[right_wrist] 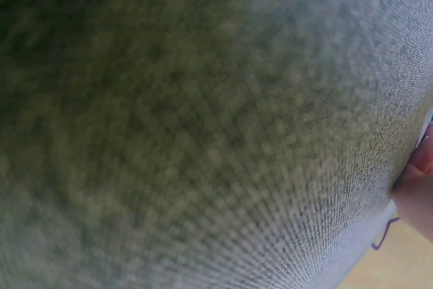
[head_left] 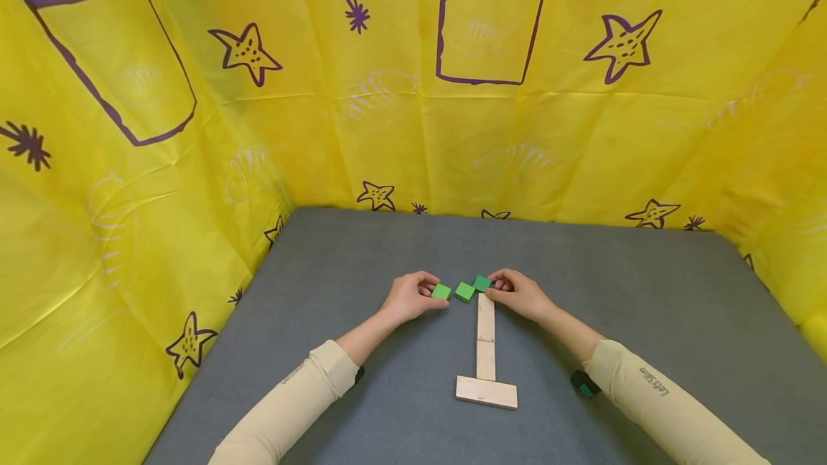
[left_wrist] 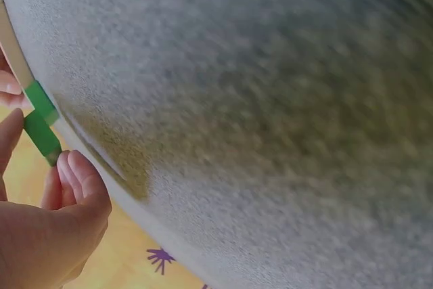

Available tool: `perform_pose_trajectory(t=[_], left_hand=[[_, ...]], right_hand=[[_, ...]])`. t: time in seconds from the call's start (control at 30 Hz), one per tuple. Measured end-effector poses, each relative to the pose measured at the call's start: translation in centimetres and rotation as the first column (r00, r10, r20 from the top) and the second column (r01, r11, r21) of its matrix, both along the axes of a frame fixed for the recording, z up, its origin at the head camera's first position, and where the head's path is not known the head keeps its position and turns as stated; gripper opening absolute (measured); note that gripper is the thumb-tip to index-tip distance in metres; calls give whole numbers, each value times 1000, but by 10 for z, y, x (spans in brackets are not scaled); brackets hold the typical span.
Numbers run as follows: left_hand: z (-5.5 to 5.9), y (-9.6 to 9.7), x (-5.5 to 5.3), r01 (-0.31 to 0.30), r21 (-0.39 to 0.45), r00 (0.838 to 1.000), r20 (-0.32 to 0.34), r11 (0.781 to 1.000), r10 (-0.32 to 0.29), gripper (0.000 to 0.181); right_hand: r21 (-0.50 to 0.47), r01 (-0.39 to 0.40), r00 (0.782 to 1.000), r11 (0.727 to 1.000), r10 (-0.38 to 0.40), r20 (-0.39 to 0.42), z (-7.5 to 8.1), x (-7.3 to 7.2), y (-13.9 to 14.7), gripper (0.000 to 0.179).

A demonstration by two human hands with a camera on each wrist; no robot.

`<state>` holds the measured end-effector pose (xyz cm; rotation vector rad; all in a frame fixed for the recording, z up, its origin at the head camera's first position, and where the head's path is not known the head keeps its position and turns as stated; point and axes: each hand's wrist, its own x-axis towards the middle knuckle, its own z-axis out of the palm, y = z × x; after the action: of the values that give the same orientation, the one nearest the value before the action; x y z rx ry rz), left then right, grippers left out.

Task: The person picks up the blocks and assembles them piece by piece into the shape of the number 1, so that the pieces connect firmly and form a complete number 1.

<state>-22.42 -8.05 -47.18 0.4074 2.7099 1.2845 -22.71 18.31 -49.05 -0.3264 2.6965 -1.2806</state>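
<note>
My left hand (head_left: 407, 296) pinches a light green block (head_left: 441, 291) between thumb and fingers. Just right of it a second light green block (head_left: 464, 292) lies on the table, its corner close to a darker green block (head_left: 482, 283). My right hand (head_left: 522, 296) grips that darker block by its right side, at the far end of a line of wooden planks (head_left: 486, 318). In the left wrist view the left hand (left_wrist: 61, 225) shows at the lower left, beside green blocks (left_wrist: 42, 133). Only a bit of the right hand (right_wrist: 416, 191) enters the right wrist view.
Two pale planks run end to end toward me, meeting a crosswise wooden plank (head_left: 487, 392) in a T shape. Everything lies on a dark grey table (head_left: 362, 257). Behind and beside it hangs a yellow cloth (head_left: 400, 135) with purple drawings.
</note>
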Motion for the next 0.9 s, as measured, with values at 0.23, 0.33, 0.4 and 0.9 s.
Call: perform_pose_trajectory(t=[0.23, 0.33, 0.4, 0.9], left_hand=[[0, 7, 2, 20, 1, 1000, 8, 1000, -20, 42], [0, 9, 2, 25, 1, 1000, 9, 1000, -25, 42], [1, 11, 2, 26, 2, 1000, 10, 1000, -26, 41], [-1, 13, 1, 34, 1, 999, 29, 999, -34, 41]], right_hand=[[0, 2, 1000, 1000, -2, -3, 0, 0, 0, 32], [4, 3, 1000, 1000, -3, -5, -1, -1, 0, 32], [7, 5, 1000, 1000, -5, -5, -1, -1, 0, 32], [9, 0, 1000, 1000, 0, -16, -1, -1, -1, 32]])
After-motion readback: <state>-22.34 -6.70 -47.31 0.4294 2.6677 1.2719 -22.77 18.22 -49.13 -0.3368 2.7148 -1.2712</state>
